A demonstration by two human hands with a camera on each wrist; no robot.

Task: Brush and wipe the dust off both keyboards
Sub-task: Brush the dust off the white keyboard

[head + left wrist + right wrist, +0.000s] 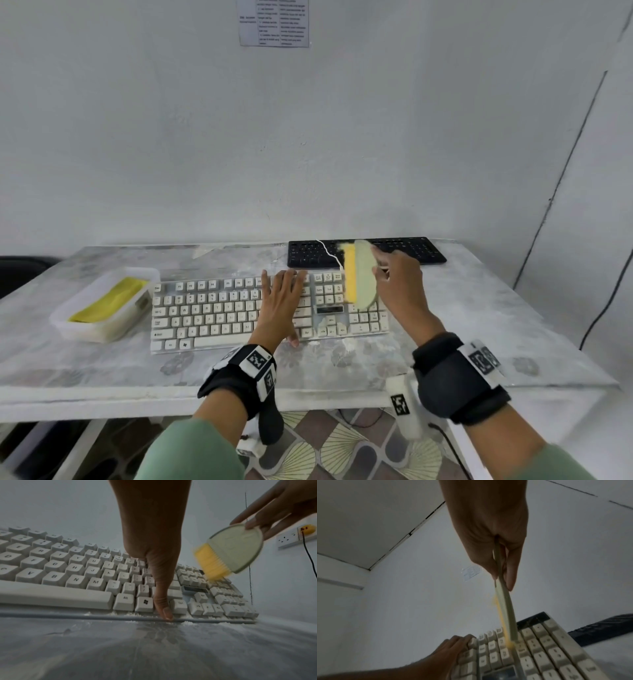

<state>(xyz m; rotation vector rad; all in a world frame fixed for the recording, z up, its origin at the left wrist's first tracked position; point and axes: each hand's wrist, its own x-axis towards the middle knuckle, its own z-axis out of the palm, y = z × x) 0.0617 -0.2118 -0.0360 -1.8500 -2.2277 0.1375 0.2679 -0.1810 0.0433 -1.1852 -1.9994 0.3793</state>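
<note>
A white keyboard (212, 311) lies dusty on the table, with a black keyboard (411, 250) behind it to the right. My left hand (281, 301) presses flat on the white keyboard's right-centre keys (96, 574), thumb at the front edge. My right hand (397, 284) pinches a flat pale-green brush (364, 274) with yellow bristles (211, 563). The bristles touch the keys between the main block and the number pad (553, 651). The brush (505, 608) appears edge-on in the right wrist view, blurred by motion.
A white tub (102, 305) holding a yellow cloth (109, 301) stands left of the white keyboard. White dust (187, 622) lies along the keyboard's front edge. The wall is close behind; a socket strip (291, 538) with a black cable hangs at right.
</note>
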